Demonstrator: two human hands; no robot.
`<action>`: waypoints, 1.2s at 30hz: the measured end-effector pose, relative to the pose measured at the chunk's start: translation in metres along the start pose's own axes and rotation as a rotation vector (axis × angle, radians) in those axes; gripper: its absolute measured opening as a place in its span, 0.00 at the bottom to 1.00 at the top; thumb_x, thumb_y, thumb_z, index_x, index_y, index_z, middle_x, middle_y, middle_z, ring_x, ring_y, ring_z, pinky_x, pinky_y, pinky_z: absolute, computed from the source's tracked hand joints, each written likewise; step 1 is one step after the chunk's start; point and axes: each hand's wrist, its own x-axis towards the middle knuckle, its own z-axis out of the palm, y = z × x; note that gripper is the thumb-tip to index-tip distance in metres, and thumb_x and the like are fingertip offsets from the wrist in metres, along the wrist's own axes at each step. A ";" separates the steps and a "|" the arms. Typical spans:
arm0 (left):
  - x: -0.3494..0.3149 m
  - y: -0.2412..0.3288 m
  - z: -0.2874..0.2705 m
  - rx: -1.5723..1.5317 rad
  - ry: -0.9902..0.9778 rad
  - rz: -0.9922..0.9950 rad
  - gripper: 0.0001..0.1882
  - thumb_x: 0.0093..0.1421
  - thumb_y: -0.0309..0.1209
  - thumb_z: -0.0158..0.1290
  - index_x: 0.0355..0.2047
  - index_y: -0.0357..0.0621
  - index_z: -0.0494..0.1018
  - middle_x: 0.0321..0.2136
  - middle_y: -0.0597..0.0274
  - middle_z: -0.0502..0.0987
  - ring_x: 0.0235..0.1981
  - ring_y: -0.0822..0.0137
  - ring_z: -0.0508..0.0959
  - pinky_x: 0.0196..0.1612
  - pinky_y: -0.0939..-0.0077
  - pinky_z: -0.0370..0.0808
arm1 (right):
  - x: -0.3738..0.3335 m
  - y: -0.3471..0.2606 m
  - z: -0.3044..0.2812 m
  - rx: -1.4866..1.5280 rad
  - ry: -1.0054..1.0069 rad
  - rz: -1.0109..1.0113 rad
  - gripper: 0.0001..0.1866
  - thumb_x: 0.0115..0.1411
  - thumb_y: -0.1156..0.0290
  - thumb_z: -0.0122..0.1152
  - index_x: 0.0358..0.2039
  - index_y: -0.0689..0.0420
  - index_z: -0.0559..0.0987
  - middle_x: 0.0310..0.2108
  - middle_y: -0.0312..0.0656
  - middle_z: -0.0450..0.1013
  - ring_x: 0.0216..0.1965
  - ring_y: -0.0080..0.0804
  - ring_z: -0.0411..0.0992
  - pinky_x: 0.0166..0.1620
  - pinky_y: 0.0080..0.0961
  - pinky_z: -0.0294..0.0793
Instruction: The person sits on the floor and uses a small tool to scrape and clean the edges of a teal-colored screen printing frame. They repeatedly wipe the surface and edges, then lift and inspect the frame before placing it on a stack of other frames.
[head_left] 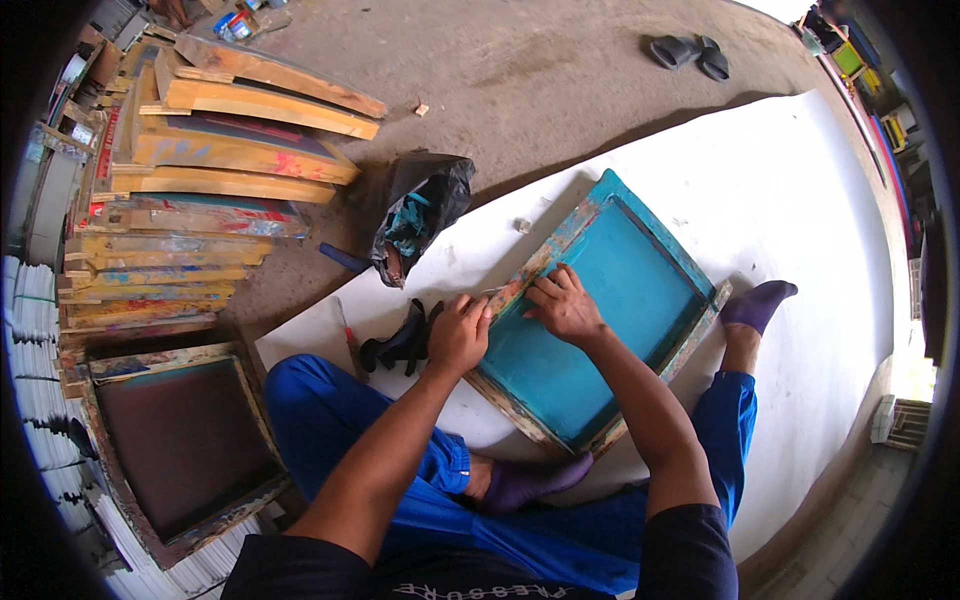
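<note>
A wooden screen-printing frame (690,262) with turquoise mesh (625,300) lies tilted across a white sheet, between my legs. My left hand (460,336) is closed at the frame's left rail, and a thin, shiny tip shows by its fingers; most of what it grips is hidden. On the same rail's inner edge, my right hand (565,306) has its fingers bent and pressed together in a pinch, and what is between them cannot be made out. Beside my left hand lie a black tool (398,345) and a red-handled screwdriver (347,322).
A black plastic bag (440,190) with turquoise scraps stands beyond my left hand. Stacked wooden frames (240,150) fill the left, with a dark-mesh frame (185,440) nearer me. The white sheet (800,230) covers the floor; black sandals (690,55) lie at the far right.
</note>
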 end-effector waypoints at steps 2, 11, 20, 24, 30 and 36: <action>0.000 0.000 0.000 0.002 0.005 0.005 0.15 0.70 0.36 0.51 0.48 0.40 0.80 0.40 0.48 0.77 0.41 0.43 0.78 0.42 0.50 0.77 | 0.002 0.000 0.001 0.021 0.010 -0.007 0.20 0.51 0.62 0.75 0.43 0.53 0.82 0.43 0.38 0.74 0.49 0.41 0.71 0.70 0.50 0.65; 0.001 0.000 0.001 -0.005 -0.009 -0.002 0.15 0.70 0.36 0.51 0.48 0.40 0.79 0.40 0.48 0.77 0.41 0.43 0.78 0.43 0.49 0.77 | 0.003 -0.002 0.005 0.050 0.048 0.022 0.17 0.52 0.63 0.74 0.40 0.55 0.81 0.42 0.39 0.74 0.48 0.43 0.71 0.67 0.48 0.67; 0.000 -0.001 0.004 0.007 0.035 0.030 0.15 0.71 0.36 0.50 0.46 0.38 0.80 0.38 0.48 0.77 0.38 0.43 0.80 0.39 0.50 0.78 | -0.026 -0.019 0.013 -0.147 0.108 0.007 0.19 0.59 0.65 0.69 0.51 0.52 0.82 0.52 0.40 0.76 0.54 0.41 0.72 0.66 0.49 0.68; 0.000 0.001 0.001 0.002 0.040 0.039 0.14 0.71 0.36 0.50 0.46 0.39 0.80 0.38 0.49 0.77 0.38 0.43 0.80 0.40 0.50 0.78 | -0.022 -0.015 0.012 -0.141 0.031 -0.021 0.23 0.59 0.64 0.70 0.54 0.54 0.80 0.53 0.41 0.75 0.52 0.41 0.71 0.66 0.49 0.67; -0.001 0.006 -0.003 0.018 0.040 0.026 0.14 0.71 0.36 0.51 0.47 0.39 0.79 0.39 0.49 0.77 0.39 0.44 0.79 0.42 0.50 0.78 | -0.010 -0.015 0.006 -0.076 -0.126 0.045 0.21 0.58 0.59 0.70 0.48 0.55 0.80 0.53 0.42 0.75 0.54 0.45 0.70 0.69 0.51 0.64; 0.000 0.004 0.002 0.042 0.050 0.010 0.15 0.71 0.37 0.50 0.46 0.39 0.79 0.40 0.48 0.77 0.41 0.44 0.79 0.43 0.50 0.78 | -0.009 -0.023 0.005 -0.150 0.152 0.001 0.17 0.59 0.60 0.69 0.45 0.54 0.80 0.46 0.39 0.74 0.50 0.43 0.69 0.67 0.50 0.64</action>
